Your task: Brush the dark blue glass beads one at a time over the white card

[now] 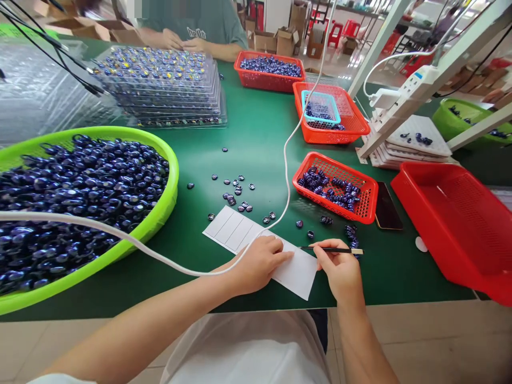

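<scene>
A white paper sheet with ruled lines lies slantwise on the green table. My left hand holds it down, index finger stretched across it and the other fingers curled. In my right hand, thumb and fingers pinch a thin black stick-like tool with a pale gold end; its exact kind is unclear. The tool's dark tip points left, over the sheet's upper edge. Several small shiny dark-blue pieces are scattered beyond the sheet. More lie in a short row just beyond my right hand.
A white cable loops over the table and past my left wrist. A green basket full of dark-blue pieces stands left, a small red basket and phone right, a large red tray farther right. A person sits opposite behind stacked trays.
</scene>
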